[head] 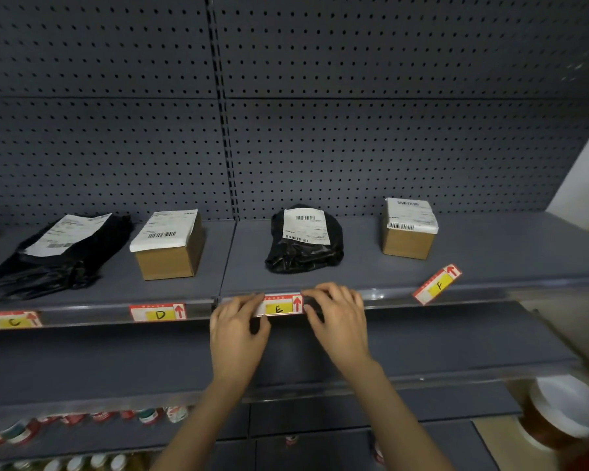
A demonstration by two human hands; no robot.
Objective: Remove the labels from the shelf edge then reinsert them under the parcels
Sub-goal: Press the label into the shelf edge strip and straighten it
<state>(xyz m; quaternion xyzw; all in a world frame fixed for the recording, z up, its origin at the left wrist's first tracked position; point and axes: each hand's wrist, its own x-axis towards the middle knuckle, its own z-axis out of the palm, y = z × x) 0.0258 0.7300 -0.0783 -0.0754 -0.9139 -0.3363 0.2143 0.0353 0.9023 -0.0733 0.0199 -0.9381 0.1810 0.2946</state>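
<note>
— What have your hands got hold of?

— The E label (279, 305) in the shelf edge (381, 295). My left hand (237, 329) is at its left end and my right hand (337, 317) at its right end, fingers curled over the rail on both sides, fingertips pressed to the strip. Whether I actually pinch the card or only press against it, I cannot tell; the fingertips cover both ends.

— Is the label in the rail or out of it?

— It sits along the rail, level, its letter and red arrow showing between my hands.

— What lies just beyond it?

— Straight behind, farther back on the shelf, a black bag parcel (303, 243) with a white shipping slip on top. To the right of that, a small cardboard box (408, 232), also with a slip.

— And the other labels?

— To the right, the F label (437, 283) lies tilted, its arrow end raised toward the far right, crossing the front lip of the shelf below the small box. To the left, the D label (159, 312) sits level in the rail, in front of a larger cardboard box (169, 248). Farther left, the C label (12, 320) is in the rail too, in front of a long black bag (48, 263) lying flat.

— Anything nearer you?

— A bare lower shelf (116, 362) under my wrists, and below it rows of small bottles (143, 414), blurred.
</note>
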